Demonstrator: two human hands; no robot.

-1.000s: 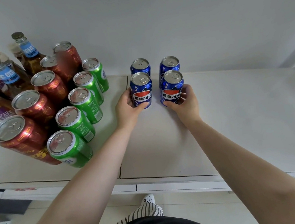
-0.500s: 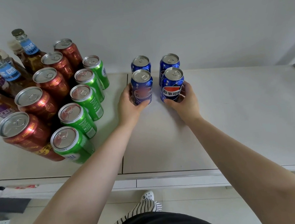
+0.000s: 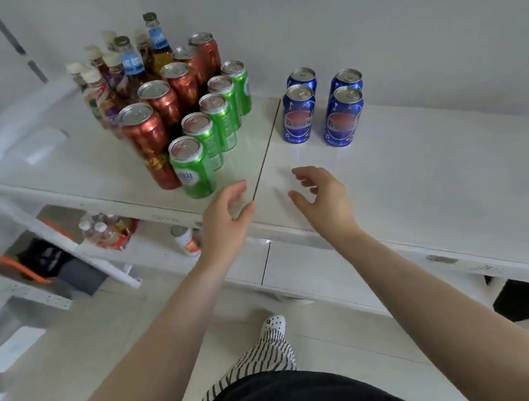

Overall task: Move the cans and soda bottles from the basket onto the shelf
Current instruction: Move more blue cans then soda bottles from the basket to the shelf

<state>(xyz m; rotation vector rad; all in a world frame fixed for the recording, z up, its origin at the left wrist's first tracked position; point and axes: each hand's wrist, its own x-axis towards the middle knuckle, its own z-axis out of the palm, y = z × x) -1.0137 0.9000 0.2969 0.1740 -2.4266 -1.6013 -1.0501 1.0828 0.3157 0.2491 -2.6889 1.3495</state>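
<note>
Several blue cans stand upright in two short rows on the white shelf; the front pair are a left blue can and a right blue can. My left hand and my right hand hover over the shelf's front edge, well short of those cans, both empty with fingers apart. To the left stand a row of green cans, a row of red cans and several bottles at the back. No basket is clearly in view.
A lower shelf at the left holds plastic-wrapped small bottles and a single white bottle. An orange-and-black object lies on the floor at left. The wall runs close behind the cans. My foot is on the tiled floor below.
Both hands have let go of the front two blue cans and drawn back toward the shelf's front edge. The camera has pulled back and tilted down.
</note>
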